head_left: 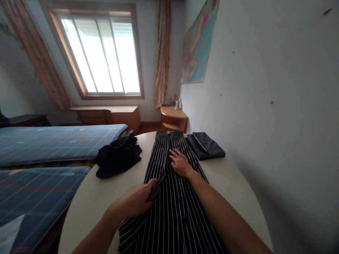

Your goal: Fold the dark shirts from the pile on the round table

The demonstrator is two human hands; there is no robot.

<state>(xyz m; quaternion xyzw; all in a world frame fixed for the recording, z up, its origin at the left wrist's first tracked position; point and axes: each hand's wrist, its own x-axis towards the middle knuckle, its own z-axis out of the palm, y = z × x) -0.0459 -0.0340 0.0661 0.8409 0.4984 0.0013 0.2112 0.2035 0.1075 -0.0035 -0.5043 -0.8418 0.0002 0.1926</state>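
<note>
Black trousers with thin white stripes [172,208] lie lengthwise on a round, cream table [87,204], their waistband at the far edge. My right hand [180,163] rests on the upper part of the striped cloth, fingers spread and lying flat. Lower down, at the left edge of the trousers, my left hand [139,198] has the cloth between thumb and fingers. Some of its fingers are hidden under the fabric. A crumpled black garment [119,155] sits on the table's left side. To the right of the waistband is a folded dark grey garment [208,144].
Two beds with blue plaid mattresses [58,143] stand to the left of the table. Beyond it are a wooden desk [124,109] and a small corner shelf [173,113]. A white wall [278,141] runs along the right.
</note>
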